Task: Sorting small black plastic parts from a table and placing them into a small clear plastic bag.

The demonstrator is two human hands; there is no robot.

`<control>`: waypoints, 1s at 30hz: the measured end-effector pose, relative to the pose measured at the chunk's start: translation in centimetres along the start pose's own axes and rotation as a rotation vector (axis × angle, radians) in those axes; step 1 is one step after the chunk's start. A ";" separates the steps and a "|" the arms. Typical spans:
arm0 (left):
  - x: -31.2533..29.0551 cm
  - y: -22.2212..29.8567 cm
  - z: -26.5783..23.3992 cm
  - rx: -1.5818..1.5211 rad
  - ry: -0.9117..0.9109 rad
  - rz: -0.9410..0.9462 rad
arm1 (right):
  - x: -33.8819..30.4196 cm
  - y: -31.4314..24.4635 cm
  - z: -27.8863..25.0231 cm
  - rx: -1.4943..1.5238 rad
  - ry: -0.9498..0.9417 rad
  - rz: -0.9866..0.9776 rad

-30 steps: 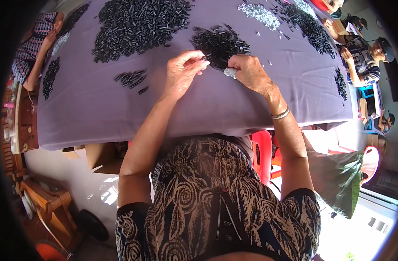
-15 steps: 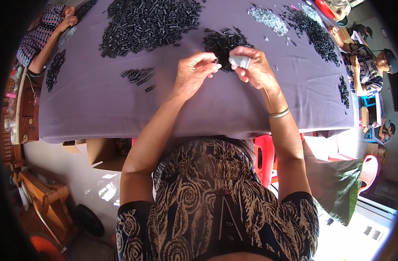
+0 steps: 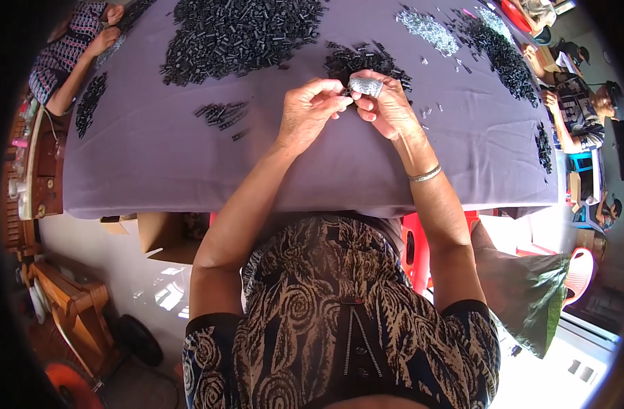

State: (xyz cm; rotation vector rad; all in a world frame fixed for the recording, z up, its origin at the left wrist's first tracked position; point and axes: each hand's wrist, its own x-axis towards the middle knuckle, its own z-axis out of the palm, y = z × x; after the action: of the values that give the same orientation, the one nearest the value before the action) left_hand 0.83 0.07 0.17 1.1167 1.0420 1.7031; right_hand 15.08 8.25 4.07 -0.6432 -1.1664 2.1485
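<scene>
My left hand (image 3: 308, 116) pinches a small black part (image 3: 345, 93) between thumb and fingertips, above the cloth-covered table. My right hand (image 3: 388, 109) is closed too, its fingertips meeting the left ones at that part. A grey wrap (image 3: 366, 86) covers one of its fingers, and whatever this hand grips is too small to make out. Just beyond both hands lies a pile of small black tube-like parts (image 3: 366, 60), partly hidden by the right hand. To the left, several short black strips (image 3: 222, 114) lie in a loose group.
A large heap of black parts (image 3: 240, 41) covers the far side of the purple-grey tablecloth (image 3: 189, 170). Clear small parts (image 3: 428, 32) and more black ones (image 3: 499, 61) lie at right. Other people sit at both sides, a person's hand (image 3: 106, 39) at far left.
My right hand has moved left, bringing its fingertips from apart to touching those of my left hand. The left hand keeps its pinch, nearly in place.
</scene>
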 end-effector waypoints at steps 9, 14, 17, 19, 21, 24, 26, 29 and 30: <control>-0.1 -0.1 0.1 0.053 -0.001 0.017 | 0.3 0.0 -0.5 -0.053 -0.011 -0.014; -0.2 -0.3 0.5 -0.013 0.037 0.043 | 0.2 0.1 -0.2 -0.252 -0.019 -0.120; -0.2 -0.3 0.6 0.019 0.051 0.049 | 0.4 0.4 -0.3 -0.379 0.022 -0.161; -0.2 -0.3 0.7 0.078 0.056 0.046 | 0.6 0.4 -0.6 -0.450 0.019 -0.171; -0.2 -0.2 0.6 0.104 0.063 0.045 | 0.6 0.5 -0.7 -0.521 0.016 -0.179; -0.3 -0.3 0.5 0.159 0.060 0.023 | 0.6 0.5 -0.3 -0.607 0.019 -0.228; -0.4 -0.1 0.6 0.187 0.048 -0.001 | 0.6 0.6 -0.2 -0.636 0.033 -0.263; -0.3 -0.1 0.7 0.225 0.080 -0.013 | 0.4 1.0 0.6 -0.676 0.065 -0.289; -0.2 -0.2 0.6 0.206 0.090 -0.013 | 0.6 1.3 0.4 -0.662 0.075 -0.289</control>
State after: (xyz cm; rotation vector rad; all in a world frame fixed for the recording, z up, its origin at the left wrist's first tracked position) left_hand 1.51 0.10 0.06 1.1669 1.3025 1.6775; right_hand 14.03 7.85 3.11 -0.7623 -1.8187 1.4696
